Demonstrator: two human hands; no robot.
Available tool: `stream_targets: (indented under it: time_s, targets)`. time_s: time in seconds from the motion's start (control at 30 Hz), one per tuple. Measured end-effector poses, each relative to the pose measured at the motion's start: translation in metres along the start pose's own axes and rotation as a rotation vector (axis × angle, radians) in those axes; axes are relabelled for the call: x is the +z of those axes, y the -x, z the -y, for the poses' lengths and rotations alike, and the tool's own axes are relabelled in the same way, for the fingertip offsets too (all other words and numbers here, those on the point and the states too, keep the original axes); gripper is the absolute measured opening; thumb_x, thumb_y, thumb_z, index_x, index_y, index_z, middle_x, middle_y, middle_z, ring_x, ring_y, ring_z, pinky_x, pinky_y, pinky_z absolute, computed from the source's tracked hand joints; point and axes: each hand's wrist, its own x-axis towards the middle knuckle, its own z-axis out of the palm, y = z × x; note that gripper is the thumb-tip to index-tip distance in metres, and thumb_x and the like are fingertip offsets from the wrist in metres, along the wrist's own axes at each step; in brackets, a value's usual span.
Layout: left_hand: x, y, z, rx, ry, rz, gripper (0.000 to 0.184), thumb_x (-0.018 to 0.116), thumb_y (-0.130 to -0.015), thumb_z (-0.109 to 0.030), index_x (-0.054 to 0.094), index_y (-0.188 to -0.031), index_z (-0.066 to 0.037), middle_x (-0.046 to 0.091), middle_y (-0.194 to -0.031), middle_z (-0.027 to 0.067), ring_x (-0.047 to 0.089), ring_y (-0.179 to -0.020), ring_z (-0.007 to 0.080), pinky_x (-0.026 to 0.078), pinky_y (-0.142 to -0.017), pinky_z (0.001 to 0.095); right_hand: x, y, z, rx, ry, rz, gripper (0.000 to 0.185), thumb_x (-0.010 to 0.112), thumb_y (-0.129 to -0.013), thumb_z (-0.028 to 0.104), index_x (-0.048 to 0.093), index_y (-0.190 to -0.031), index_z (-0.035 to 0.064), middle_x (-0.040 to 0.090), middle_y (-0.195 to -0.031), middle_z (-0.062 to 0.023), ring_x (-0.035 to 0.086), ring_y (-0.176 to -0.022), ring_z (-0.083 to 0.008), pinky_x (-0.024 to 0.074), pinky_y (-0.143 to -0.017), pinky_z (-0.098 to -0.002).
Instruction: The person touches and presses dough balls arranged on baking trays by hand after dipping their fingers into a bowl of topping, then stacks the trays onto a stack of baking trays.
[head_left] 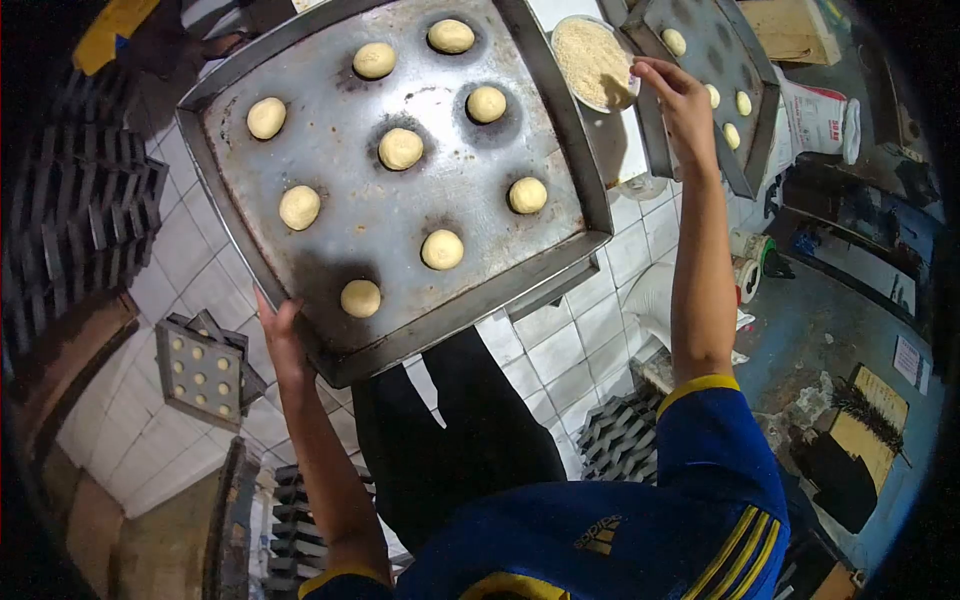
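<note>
My left hand (282, 335) grips the near left corner of a large metal baking tray (350, 365), thumb at the rim and fingers beneath, partly hidden. Several pale dough balls (401, 149) sit spaced apart on the tray. My right hand (680, 105) is at the right edge of a round bowl (598, 104) of pale, coarse crumbs (590, 60), with thumb and fingertips pinched together. Whatever lies between those fingertips is too small to make out.
Another tray with dough balls (745, 185) stands at the upper right, beside a white sack (815, 125). More dough balls sit on a tray (205, 408) low on the left. Dark stacked metal racks (80, 220) line the left. A worn blue-grey counter (780, 350) runs along the right.
</note>
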Motion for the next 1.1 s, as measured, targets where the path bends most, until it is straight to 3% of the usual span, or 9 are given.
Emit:
stream_targets:
  time_s: [0.2, 0.33, 0.37, 0.5, 0.57, 0.7, 0.8, 1.0, 1.1]
  targets:
    - [-0.018, -0.010, 0.018, 0.007, 0.065, 0.005, 0.080, 0.063, -0.086, -0.015, 0.034, -0.161, -0.005, 0.062, -0.131, 0.0143, 0.062, -0.114, 0.0284, 0.048, -0.103, 0.0401, 0.017, 0.110, 0.031, -0.004, -0.045, 0.201, 0.022, 0.080, -0.097, 0.019, 0.083, -0.110, 0.0030, 0.081, -0.103, -0.0077, 0.071, -0.101, -0.0129, 0.0535, -0.091, -0.0303]
    - [-0.007, -0.006, 0.008, -0.019, -0.011, -0.031, 0.082, 0.064, -0.086, -0.015, 0.034, -0.161, -0.005, 0.061, -0.131, 0.0152, 0.063, -0.112, 0.0291, 0.050, -0.101, 0.0415, 0.058, 0.169, 0.031, -0.116, 0.080, 0.155, 0.017, 0.082, -0.091, 0.014, 0.083, -0.107, 0.0073, 0.078, -0.094, -0.0107, 0.071, -0.088, -0.0250, 0.0546, -0.084, -0.0351]
    - [0.004, 0.002, 0.002, 0.037, 0.037, -0.031, 0.064, 0.068, -0.088, -0.025, 0.047, -0.143, -0.001, 0.063, -0.111, 0.0121, 0.062, -0.100, 0.0269, 0.051, -0.089, 0.0471, 0.065, 0.175, 0.033, -0.134, 0.116, 0.125, 0.018, 0.082, -0.090, 0.013, 0.083, -0.107, 0.0086, 0.077, -0.097, -0.0103, 0.070, -0.090, -0.0288, 0.0548, -0.084, -0.0363]
    - [-0.024, -0.003, 0.023, -0.102, 0.079, -0.180, 0.047, 0.069, -0.092, -0.019, 0.055, -0.133, -0.001, 0.063, -0.107, 0.0120, 0.062, -0.097, 0.0318, 0.050, -0.095, 0.0490, 0.089, 0.182, 0.025, -0.287, 0.338, 0.022, 0.017, 0.084, -0.083, 0.015, 0.082, -0.100, 0.0131, 0.075, -0.093, -0.0040, 0.067, -0.087, -0.0282, 0.0559, -0.078, -0.0400]
    - [-0.078, -0.031, 0.059, 0.742, -0.893, 0.028, 0.041, 0.067, -0.094, -0.014, 0.056, -0.132, -0.001, 0.064, -0.109, 0.0132, 0.062, -0.098, 0.0333, 0.047, -0.101, 0.0492, 0.097, 0.184, 0.014, -0.296, 0.377, 0.000, 0.017, 0.084, -0.085, 0.017, 0.082, -0.101, 0.0143, 0.074, -0.092, -0.0047, 0.067, -0.087, -0.0287, 0.0551, -0.077, -0.0402]
    - [-0.117, -0.051, 0.089, 1.088, -1.150, 0.184, 0.035, 0.059, -0.100, -0.011, 0.060, -0.135, -0.003, 0.064, -0.116, 0.0165, 0.060, -0.103, 0.0313, 0.039, -0.115, 0.0503, 0.095, 0.188, 0.010, -0.312, 0.440, 0.008, 0.016, 0.079, -0.083, 0.017, 0.080, -0.099, 0.0154, 0.071, -0.095, -0.0035, 0.064, -0.089, -0.0285, 0.0548, -0.078, -0.0402]
    - [-0.026, -0.007, 0.021, -0.097, 0.013, -0.106, 0.058, 0.066, -0.092, -0.020, 0.049, -0.145, -0.003, 0.059, -0.131, 0.0202, 0.059, -0.115, 0.0329, 0.046, -0.110, 0.0516, 0.094, 0.193, 0.012, -0.355, 0.534, -0.002, 0.021, 0.079, -0.086, 0.020, 0.080, -0.106, 0.0184, 0.072, -0.101, 0.0011, 0.062, -0.092, -0.0256, 0.0559, -0.077, -0.0378]
    - [-0.012, -0.001, 0.012, -0.064, 0.029, -0.056, 0.061, 0.066, -0.088, -0.022, 0.048, -0.143, -0.002, 0.055, -0.135, 0.0213, 0.058, -0.123, 0.0341, 0.048, -0.108, 0.0508, 0.095, 0.219, 0.026, -0.263, 0.589, 0.136, 0.053, 0.068, -0.100, 0.040, 0.062, -0.145, 0.0121, 0.063, -0.139, -0.0100, 0.057, -0.124, -0.0326, 0.0497, -0.103, -0.0448]
    - [-0.060, -0.026, 0.040, -0.186, -0.157, -0.172, 0.035, 0.067, -0.098, -0.020, 0.060, -0.124, 0.002, 0.065, -0.114, 0.0162, 0.061, -0.111, 0.0342, 0.051, -0.103, 0.0499, 0.099, 0.229, 0.024, -0.194, 0.723, 0.266, 0.085, 0.051, -0.105, 0.061, 0.033, -0.166, 0.0057, 0.032, -0.172, -0.0169, 0.032, -0.156, -0.0417, 0.0308, -0.126, -0.0531]
